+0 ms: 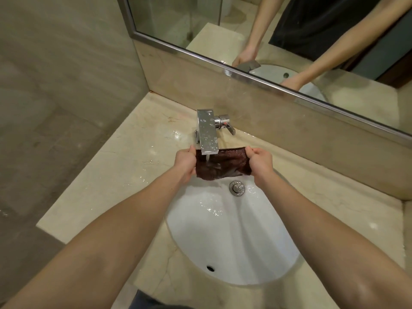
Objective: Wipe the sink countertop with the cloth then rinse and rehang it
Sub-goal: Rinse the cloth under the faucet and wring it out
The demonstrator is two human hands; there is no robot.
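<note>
A dark brown cloth (225, 165) is stretched flat under the chrome faucet (207, 132), and a thin stream of water runs onto it. My left hand (185, 163) grips its left edge and my right hand (259, 161) grips its right edge, both over the far end of the white sink basin (231, 237). The beige marble countertop (124, 175) around the basin shows wet patches near the faucet.
The faucet's lever handle (227, 126) sticks out to the right of the spout. A metal drain plug (237, 187) sits in the basin below the cloth. A mirror (289, 30) with a metal frame runs along the back wall above a marble backsplash (278, 134).
</note>
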